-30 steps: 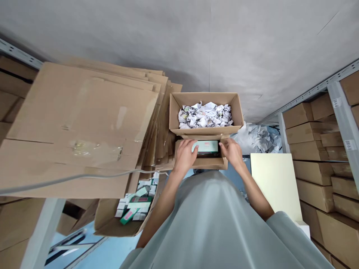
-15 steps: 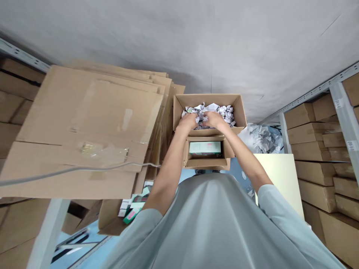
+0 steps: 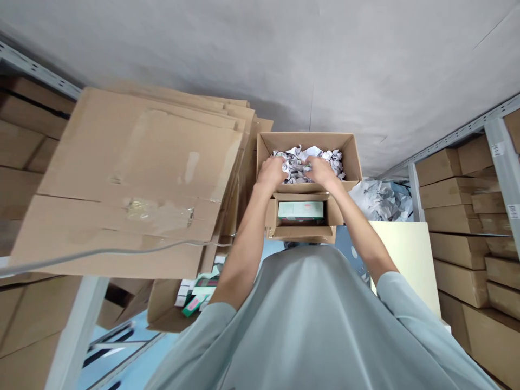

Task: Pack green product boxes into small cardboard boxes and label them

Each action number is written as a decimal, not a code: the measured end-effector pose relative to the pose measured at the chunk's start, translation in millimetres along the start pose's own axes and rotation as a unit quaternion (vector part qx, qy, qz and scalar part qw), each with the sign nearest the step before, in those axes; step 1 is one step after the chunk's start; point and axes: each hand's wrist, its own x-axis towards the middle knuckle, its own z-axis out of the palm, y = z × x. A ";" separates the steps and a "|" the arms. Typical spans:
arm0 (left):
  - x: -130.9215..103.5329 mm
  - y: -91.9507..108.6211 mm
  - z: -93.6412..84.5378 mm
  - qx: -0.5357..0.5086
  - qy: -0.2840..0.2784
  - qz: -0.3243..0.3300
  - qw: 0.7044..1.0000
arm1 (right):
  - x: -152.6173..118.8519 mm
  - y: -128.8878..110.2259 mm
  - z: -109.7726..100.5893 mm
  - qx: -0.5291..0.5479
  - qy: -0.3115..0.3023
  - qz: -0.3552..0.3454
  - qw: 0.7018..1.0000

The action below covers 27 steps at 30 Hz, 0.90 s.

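Observation:
An open cardboard box (image 3: pixel 352 157) stands against the wall, with crumpled paper (image 3: pixel 299 158) filling much of its inside. Both hands reach into it. My left hand (image 3: pixel 273 172) is at the box's left side, its fingers curled on the crumpled paper. My right hand (image 3: pixel 320 170) lies right of centre, with its fingers bent into the same paper. Some fingertips are hidden among the paper. Just in front, between my forearms, is a smaller open carton (image 3: pixel 303 233) holding a pale green and white box (image 3: pixel 300 209).
Flattened cardboard sheets (image 3: pixel 162 146) are piled at left, with a grey cable (image 3: pixel 122 251) across them. Below is a carton (image 3: pixel 162 309) of small green and white boxes. More crumpled paper (image 3: pixel 382 200) and a cream panel (image 3: pixel 406 249) lie right, beside shelves of boxes (image 3: pixel 450 216).
Both hands have drawn slightly farther apart over the crumpled paper, my left one leftward and my right one rightward. The view has shifted a little.

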 end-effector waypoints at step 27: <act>-158.7 -36.6 103.8 -0.198 0.057 0.048 0.977 | -169.9 46.0 102.1 0.086 0.083 0.004 0.993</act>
